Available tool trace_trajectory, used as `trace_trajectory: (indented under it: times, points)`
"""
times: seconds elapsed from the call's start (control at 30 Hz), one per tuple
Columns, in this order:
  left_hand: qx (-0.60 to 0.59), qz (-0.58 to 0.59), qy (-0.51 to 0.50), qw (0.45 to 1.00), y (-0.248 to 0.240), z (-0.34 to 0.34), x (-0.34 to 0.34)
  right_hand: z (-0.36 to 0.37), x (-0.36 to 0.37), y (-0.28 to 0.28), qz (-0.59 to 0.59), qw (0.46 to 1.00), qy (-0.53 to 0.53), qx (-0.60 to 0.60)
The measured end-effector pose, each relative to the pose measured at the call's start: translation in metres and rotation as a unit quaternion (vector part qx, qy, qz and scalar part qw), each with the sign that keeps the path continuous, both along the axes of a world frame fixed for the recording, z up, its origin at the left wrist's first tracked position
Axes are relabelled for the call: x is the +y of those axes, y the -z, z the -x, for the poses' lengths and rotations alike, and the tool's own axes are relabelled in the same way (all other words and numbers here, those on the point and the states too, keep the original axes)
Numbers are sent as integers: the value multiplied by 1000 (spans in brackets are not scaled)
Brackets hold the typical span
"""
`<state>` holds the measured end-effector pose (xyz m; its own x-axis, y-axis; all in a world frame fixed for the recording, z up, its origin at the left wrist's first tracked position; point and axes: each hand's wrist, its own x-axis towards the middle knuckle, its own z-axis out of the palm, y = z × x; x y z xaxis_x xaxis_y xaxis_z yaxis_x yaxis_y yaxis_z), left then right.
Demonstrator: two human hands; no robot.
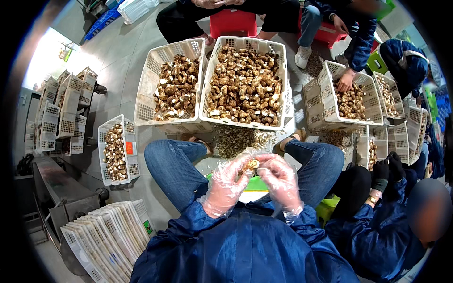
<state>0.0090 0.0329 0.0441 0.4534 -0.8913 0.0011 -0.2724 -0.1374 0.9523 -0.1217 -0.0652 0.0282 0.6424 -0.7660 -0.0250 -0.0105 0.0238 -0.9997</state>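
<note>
In front of my lap my left hand (223, 185), in a thin clear plastic glove, is closed around a small brown-and-cream mushroom (250, 166). My right hand (282, 182), gloved the same way, is held close against the mushroom's right side with its fingers bent and pinched together; what they grip, if anything, is hidden. Beyond my knees stands a large white plastic crate (242, 123) heaped with brown mushrooms. To its left a second white crate (141, 111) is partly filled with more of them.
Pale trimmings (238, 141) cover the floor between my feet. At left are a narrow crate (104, 177) of mushrooms and a row of stacked crates (101, 236). A co-worker's hand (346, 81) reaches into a crate (330, 106) at right. Another person (373, 231) sits close on my right.
</note>
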Motion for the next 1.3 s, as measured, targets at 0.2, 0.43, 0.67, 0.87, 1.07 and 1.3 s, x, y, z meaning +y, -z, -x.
trace_trajectory:
  times: [0.2, 0.43, 0.67, 0.87, 1.07, 1.3]
  points:
    - [-40, 24, -12, 999, 2, -1, 0, -3, 1, -3, -236, 968, 74, -48]
    - [112, 49, -44, 992, 15, 4, -1, -3, -1, -4, 0, 1000, 5, 27]
    - [-68, -2, 10, 998, 4, -3, 3, -1, 2, 0, -236, 970, 54, -17]
    - [-67, -11, 23, 997, 7, -3, 6, -2, 0, -9, -291, 954, 66, -24]
    - [-95, 51, 42, 993, 13, -3, 5, 1, 0, 2, 27, 999, -6, 38]
    - [-186, 46, 64, 979, 26, -7, 9, 4, -2, 5, -134, 990, -7, 34]
